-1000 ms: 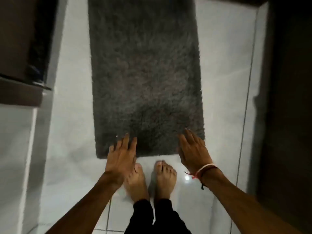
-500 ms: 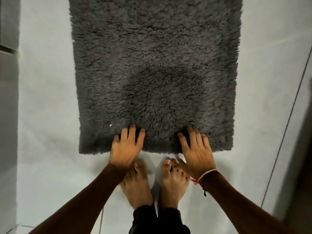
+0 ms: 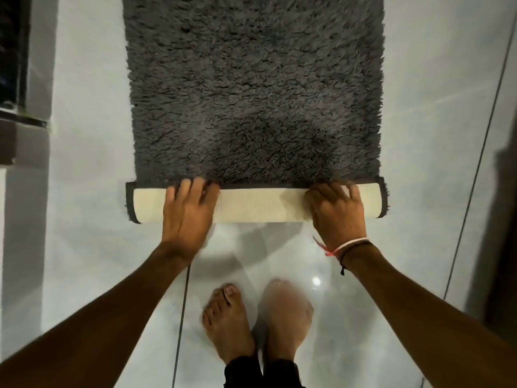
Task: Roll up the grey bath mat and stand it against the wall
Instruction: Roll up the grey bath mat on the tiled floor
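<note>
The shaggy grey bath mat (image 3: pixel 254 88) lies flat on the white tiled floor and runs past the top of the frame. Its near end is turned over into a short roll (image 3: pixel 260 201) that shows the cream underside. My left hand (image 3: pixel 188 211) grips the roll left of its middle, fingers curled over its far side. My right hand (image 3: pixel 337 211), with thread bands at the wrist, grips the roll near its right end in the same way.
My two bare feet (image 3: pixel 251 320) stand on the glossy tiles just behind the roll. A dark fixture and a ledge (image 3: pixel 16 79) line the left edge. A dark vertical surface (image 3: pixel 503 219) borders the right.
The near edge of the mat lay flat under my fingertips; now it is folded over into a roll, held by both hands. The roll sits farther from my feet.
</note>
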`<state>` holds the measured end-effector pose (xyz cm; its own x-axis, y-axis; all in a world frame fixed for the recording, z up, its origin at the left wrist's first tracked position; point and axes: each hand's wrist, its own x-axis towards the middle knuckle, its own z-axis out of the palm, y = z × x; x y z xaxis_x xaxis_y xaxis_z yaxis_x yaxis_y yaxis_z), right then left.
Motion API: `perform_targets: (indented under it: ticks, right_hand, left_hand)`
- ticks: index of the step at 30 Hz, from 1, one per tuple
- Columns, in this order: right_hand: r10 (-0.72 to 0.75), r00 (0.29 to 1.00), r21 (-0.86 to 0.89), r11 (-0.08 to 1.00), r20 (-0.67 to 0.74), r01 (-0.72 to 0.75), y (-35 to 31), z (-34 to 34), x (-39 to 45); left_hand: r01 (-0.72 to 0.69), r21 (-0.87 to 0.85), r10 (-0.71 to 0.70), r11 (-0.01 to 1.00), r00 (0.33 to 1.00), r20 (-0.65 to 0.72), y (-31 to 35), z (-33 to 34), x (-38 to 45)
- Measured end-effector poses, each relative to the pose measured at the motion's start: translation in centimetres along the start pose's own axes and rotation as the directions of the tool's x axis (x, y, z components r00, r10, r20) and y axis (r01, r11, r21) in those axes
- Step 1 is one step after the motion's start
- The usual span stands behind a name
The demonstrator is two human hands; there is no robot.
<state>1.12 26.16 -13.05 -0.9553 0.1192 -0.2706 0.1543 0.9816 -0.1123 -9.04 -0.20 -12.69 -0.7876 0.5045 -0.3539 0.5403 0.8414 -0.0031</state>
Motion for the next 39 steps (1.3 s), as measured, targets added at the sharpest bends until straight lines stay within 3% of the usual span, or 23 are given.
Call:
perform_targets:
  ticks: [3,6,8,11,13,16,17,18,21,23,24,25,26,28,30,32,34,37,39]
  right_hand:
    - [-0.003,0.997,0.071,0.997,0.071,-0.002,-0.1,1.3,-2.1]
    - [-0.057,0.984,-0.008,0.998,0.169,0.059,0.1,2.3,-3.6]
    - [-0.021,0.995,0.002,1.000,0.100,0.021,-0.3,2.5,-3.4]
    - [0.053,0.996,0.024,0.998,0.076,-0.055,-1.6,1.0,-3.4]
    - [0.011,0.982,0.012,1.000,0.189,-0.014,-2.0,-0.4,-4.2]
    - [-0.037,0.896,0.005,0.999,0.443,0.039,-2.4,-1.8,-4.9]
    - [-0.028,0.892,0.004,1.000,0.451,0.029,-2.3,-2.2,-4.8]
    - [-0.008,0.903,0.002,1.000,0.430,0.008,-2.4,-2.6,-4.6]
    - [0.061,0.978,0.056,0.996,0.202,-0.074,-2.9,-3.6,-3.0]
    - [0.051,0.994,0.085,0.995,0.093,-0.059,-3.4,-3.5,-1.8]
    - [0.035,0.993,0.081,0.996,0.112,-0.045,-3.7,-3.4,-1.3]
    - [0.024,0.983,0.063,0.997,0.184,-0.036,-4.0,-3.1,-1.1]
    - [0.016,0.964,0.028,0.999,0.266,-0.025,-4.3,-2.7,-1.0]
    - [0.024,0.931,-0.085,0.996,0.364,0.007,-4.6,-1.8,-0.9]
    - [0.039,0.951,-0.109,0.994,0.308,-0.006,-4.7,-1.5,-0.5]
    - [0.061,0.971,-0.094,0.995,0.229,-0.040,-4.7,-1.5,0.3]
    - [0.060,0.968,-0.053,0.997,0.245,-0.048,-4.5,-2.0,0.9]
    - [0.014,0.919,0.009,1.000,0.393,-0.019,-4.2,-3.4,1.2]
    - [-0.020,0.833,0.032,0.999,0.553,0.003,-4.2,-4.3,1.5]
  left_hand:
    - [-0.073,-0.009,0.073,0.997,0.994,0.083,0.0,1.0,-2.5]
    - [-0.141,0.038,0.135,0.989,0.981,0.139,-0.5,1.6,-3.3]
    - [-0.131,0.030,0.126,0.991,0.981,0.149,-0.8,1.2,-2.6]
    - [-0.069,0.047,0.052,0.996,0.954,0.297,0.7,0.3,-4.0]
    - [-0.073,0.009,0.063,0.997,0.917,0.395,0.4,0.0,-5.3]
    - [-0.059,-0.080,0.088,0.995,0.904,0.419,-1.7,0.3,-6.0]
    - [-0.046,-0.071,0.076,0.996,0.856,0.512,-0.6,0.4,-6.2]
    - [0.024,-0.024,-0.010,0.999,0.884,0.467,0.0,0.4,-6.5]
    - [0.184,-0.085,-0.104,0.979,0.816,0.569,6.1,3.5,-11.3]
    - [0.229,-0.161,-0.112,0.960,0.840,0.530,3.3,1.7,-7.4]
    - [0.132,-0.138,-0.072,0.982,0.926,0.370,1.5,0.0,-4.5]
    - [0.006,-0.018,-0.001,1.000,0.969,0.247,0.7,-0.5,-3.7]
    - [-0.038,0.081,0.021,0.996,0.978,0.208,-1.0,-1.2,-2.5]
    - [0.006,0.149,-0.051,0.989,0.952,0.301,-0.8,-1.7,-1.1]
    - [-0.018,0.188,-0.055,0.982,0.925,0.376,0.6,-2.2,-0.6]
    - [-0.082,0.217,0.005,0.973,0.943,0.332,0.2,-2.1,-0.5]
    - [-0.077,0.164,0.016,0.983,0.938,0.347,-0.6,-2.4,-0.5]
    - [-0.072,0.060,0.041,0.996,0.907,0.420,-0.4,-3.0,-1.2]
    - [-0.052,-0.009,0.049,0.999,0.850,0.524,-0.6,-3.7,-1.5]
